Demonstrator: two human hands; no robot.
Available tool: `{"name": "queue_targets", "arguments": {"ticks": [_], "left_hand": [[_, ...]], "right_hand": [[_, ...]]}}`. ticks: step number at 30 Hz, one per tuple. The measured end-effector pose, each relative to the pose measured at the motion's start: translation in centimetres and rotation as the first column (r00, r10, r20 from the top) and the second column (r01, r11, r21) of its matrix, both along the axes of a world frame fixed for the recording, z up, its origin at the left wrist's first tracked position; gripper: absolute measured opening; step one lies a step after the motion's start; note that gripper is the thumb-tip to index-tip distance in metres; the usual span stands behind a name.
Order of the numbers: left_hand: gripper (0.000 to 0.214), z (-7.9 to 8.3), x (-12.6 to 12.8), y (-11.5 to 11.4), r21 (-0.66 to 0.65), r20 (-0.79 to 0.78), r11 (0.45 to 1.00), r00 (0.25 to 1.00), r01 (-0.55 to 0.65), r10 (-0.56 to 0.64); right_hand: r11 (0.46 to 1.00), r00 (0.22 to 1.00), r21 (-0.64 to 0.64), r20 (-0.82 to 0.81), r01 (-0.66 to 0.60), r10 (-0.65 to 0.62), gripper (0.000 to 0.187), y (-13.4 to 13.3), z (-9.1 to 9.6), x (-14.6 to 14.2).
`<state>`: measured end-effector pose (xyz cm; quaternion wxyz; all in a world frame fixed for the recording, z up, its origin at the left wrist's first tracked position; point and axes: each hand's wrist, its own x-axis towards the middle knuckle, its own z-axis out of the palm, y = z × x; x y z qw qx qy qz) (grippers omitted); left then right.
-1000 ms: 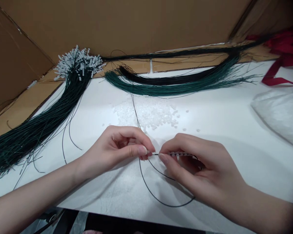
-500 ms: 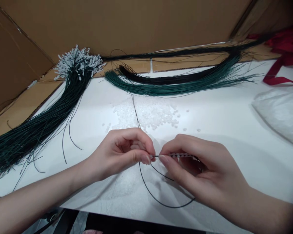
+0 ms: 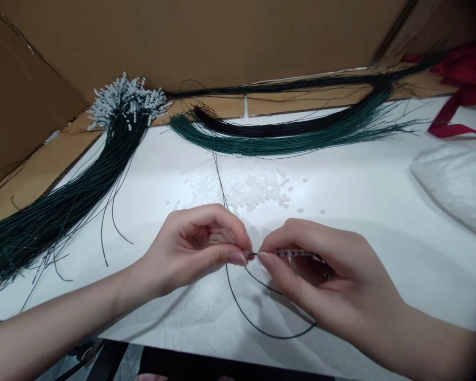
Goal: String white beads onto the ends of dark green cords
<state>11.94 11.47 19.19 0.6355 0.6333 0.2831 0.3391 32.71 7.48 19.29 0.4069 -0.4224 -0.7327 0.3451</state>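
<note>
In the middle of the head view, my left hand [image 3: 200, 246] has thumb and forefinger closed in a pinch on a small translucent bead [image 3: 251, 255], mostly hidden by the fingertips. The end of a dark cord [image 3: 275, 337] meets this bead. My right hand [image 3: 325, 275] pinches that cord a short way from its end, fingertips almost touching the left ones. A row of pale threaded beads [image 3: 295, 253] runs along the cord inside the right hand. The cord's slack loops below both hands.
Loose translucent beads [image 3: 241, 182] are spread on the white board [image 3: 381, 185] beyond my hands. To the left lies a bundle of dark green cords with white beaded ends [image 3: 127, 103]. Bare green strands [image 3: 262, 145] lie behind; a plastic bag [image 3: 456, 180] and red ribbon [image 3: 446, 127] are right.
The left hand's knuckles have shifted slightly left and up, and its fingertips sit a touch nearer the right hand. My right hand has stayed put.
</note>
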Motion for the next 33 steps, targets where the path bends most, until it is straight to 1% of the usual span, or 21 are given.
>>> {"name": "queue_targets", "arguments": {"ticks": [5,10,14,21,28,33], "left_hand": [[0.023,-0.02,0.27,0.07,-0.012,0.054,0.999,0.998,-0.032,0.032],[0.024,-0.05,0.41,0.08,0.008,0.043,0.999,0.998,-0.053,0.052],[0.030,-0.16,0.30,-0.08,0.022,0.020,0.996,0.996,-0.084,0.083],[0.029,-0.19,0.17,-0.30,0.097,-0.022,0.991,0.995,-0.093,0.096],[0.034,-0.18,0.01,-0.40,0.199,-0.063,0.976,0.993,-0.089,0.104],[0.036,-0.22,0.03,-0.45,0.216,-0.092,0.974,0.991,-0.072,0.093]], "right_hand": [[1.000,1.000,-0.001,0.022,0.004,-0.004,0.009,0.19,-0.12,-0.06],[1.000,0.999,0.007,0.031,0.008,-0.008,0.010,0.05,0.00,-0.05],[1.000,0.999,0.000,0.038,0.012,-0.012,0.011,-0.11,-0.08,0.03],[0.999,0.999,0.041,0.051,0.008,-0.010,0.011,-0.13,-0.10,0.05],[0.998,0.997,0.065,0.077,0.016,-0.021,0.011,-0.01,-0.45,0.03],[0.998,0.997,0.062,0.076,0.003,-0.007,0.011,0.01,-0.57,-0.06]]}}
